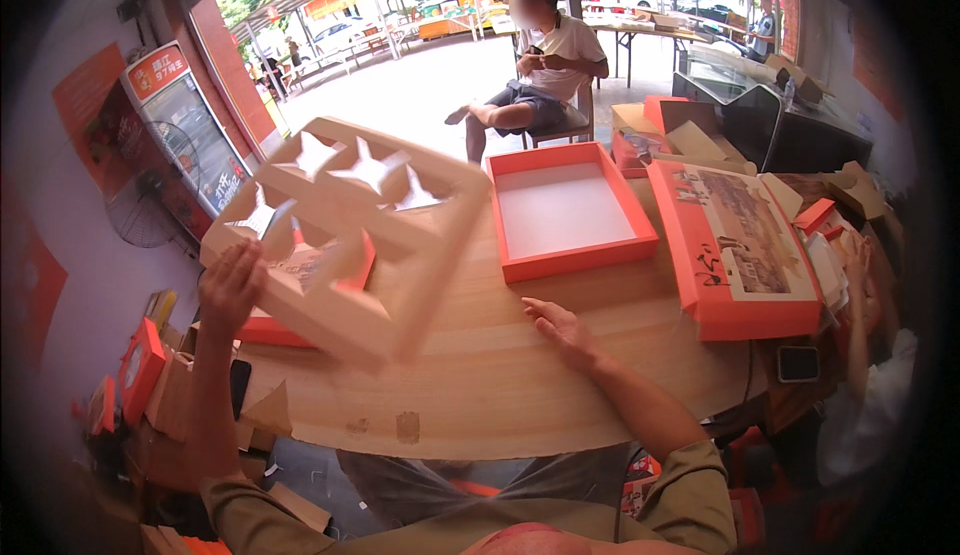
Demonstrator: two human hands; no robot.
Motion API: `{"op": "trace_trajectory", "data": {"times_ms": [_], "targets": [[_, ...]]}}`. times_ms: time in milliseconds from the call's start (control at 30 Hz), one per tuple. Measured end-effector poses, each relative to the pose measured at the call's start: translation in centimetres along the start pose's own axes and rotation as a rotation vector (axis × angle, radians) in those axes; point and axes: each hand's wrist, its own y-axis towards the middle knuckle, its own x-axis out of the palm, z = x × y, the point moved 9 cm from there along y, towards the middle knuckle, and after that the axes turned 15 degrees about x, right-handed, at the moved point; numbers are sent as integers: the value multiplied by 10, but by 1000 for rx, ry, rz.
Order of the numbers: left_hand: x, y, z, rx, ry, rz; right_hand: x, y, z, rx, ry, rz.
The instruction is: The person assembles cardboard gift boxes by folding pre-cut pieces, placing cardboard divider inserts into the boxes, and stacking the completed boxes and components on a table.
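My left hand [233, 283] grips the near-left edge of a brown cardboard box insert [425, 245] with several cut-out openings. The insert is held tilted in the air above the left part of the table and is slightly blurred. Through its openings shows part of a red printed box [272, 331] lying underneath. My right hand [562, 333] holds nothing, its fingers loosely stretched out over the wooden table [520, 405]. Just beyond it lies an open red box tray [578, 265] with a white inside.
A red printed box lid [745, 323] lies at the right, beside another person's arm [858, 300] among cardboard pieces. Near it is a phone [798, 363]. Someone sits on a chair [560, 135] beyond the table. A glass-door fridge [190, 115] and a fan [150, 205] stand left.
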Motion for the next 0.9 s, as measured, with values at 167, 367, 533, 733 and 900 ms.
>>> {"op": "trace_trajectory", "data": {"times_ms": [167,367,533,733,900], "targets": [[63,-88,-26,-274,99,-124,7,-3,-22,-24,-156,25],[172,-195,39,-576,119,-779,13,0,-19,-80,-239,41],[195,-191,82,-807,-81,-844,7,-2,-20,-118,-261,62],[174,-139,63,-999,-253,-902,6,-1,-19,-120,-261,67],[177,-153,60,-975,-337,-852,9,-2,-21,-56,-280,41]]}}
